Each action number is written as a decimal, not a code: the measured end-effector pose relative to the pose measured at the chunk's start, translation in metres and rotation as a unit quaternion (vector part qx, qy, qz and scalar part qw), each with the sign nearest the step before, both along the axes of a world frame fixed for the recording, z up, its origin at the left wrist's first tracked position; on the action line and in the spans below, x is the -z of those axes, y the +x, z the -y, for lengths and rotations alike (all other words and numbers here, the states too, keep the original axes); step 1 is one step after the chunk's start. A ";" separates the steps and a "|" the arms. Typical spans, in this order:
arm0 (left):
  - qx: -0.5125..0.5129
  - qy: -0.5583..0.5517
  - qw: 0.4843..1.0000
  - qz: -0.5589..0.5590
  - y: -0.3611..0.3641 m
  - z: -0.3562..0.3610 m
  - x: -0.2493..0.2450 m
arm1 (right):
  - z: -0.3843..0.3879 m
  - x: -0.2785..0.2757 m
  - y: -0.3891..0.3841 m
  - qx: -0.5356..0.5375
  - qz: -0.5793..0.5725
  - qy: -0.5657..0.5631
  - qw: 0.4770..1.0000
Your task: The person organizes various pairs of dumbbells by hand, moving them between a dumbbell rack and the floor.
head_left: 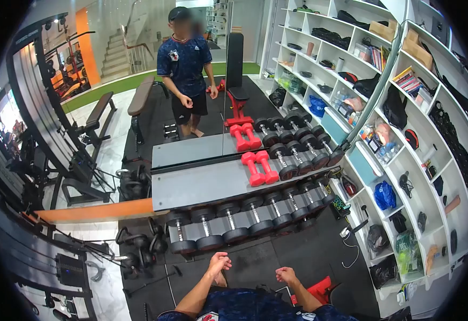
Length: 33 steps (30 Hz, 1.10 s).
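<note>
My left hand (220, 261) is raised in front of me, its fingers curled in and no object visible in them. To its right, at similar height, my right hand (285, 275) is also curled, with nothing visible in it. Both hands are apart from the dumbbell rack. Nearest beyond them is a row of black dumbbells (253, 209) with silver handles on the rack's lower tier. Two red dumbbells (259, 169) lie on the grey upper shelf (202, 184), beside several black ones (293, 160).
A mirror behind the rack reflects my body (185, 59) and the dumbbells. White shelving (373, 182) with bags, books and boxes curves along the right. Kettlebells (137, 241) stand on the floor at left, near a weight machine (73, 270). Something red (319, 290) is low at right.
</note>
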State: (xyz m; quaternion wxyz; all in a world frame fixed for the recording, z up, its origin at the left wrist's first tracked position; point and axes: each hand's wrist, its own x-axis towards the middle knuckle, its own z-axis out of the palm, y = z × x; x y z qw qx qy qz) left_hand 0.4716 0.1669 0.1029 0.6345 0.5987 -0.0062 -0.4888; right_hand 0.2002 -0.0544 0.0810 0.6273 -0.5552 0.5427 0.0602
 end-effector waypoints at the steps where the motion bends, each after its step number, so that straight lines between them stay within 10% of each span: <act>1: 0.011 0.002 1.000 0.009 0.015 0.009 -0.003 | 0.005 0.001 0.010 0.007 0.003 0.000 1.000; 15: 0.006 0.016 1.000 0.015 0.131 0.146 -0.005 | 0.159 -0.045 0.218 0.019 0.167 -0.110 0.980; 21: -0.058 0.051 0.995 0.061 0.175 0.260 -0.001 | 0.284 -0.065 0.339 -0.095 0.138 -0.411 0.896; 27: -0.003 0.280 0.869 0.409 0.233 0.383 0.010 | 0.353 -0.038 0.425 -0.227 0.039 -0.520 0.822; 33: 0.032 0.341 0.894 0.290 0.267 0.457 -0.004 | 0.365 -0.002 0.453 -0.355 -0.037 -0.374 0.856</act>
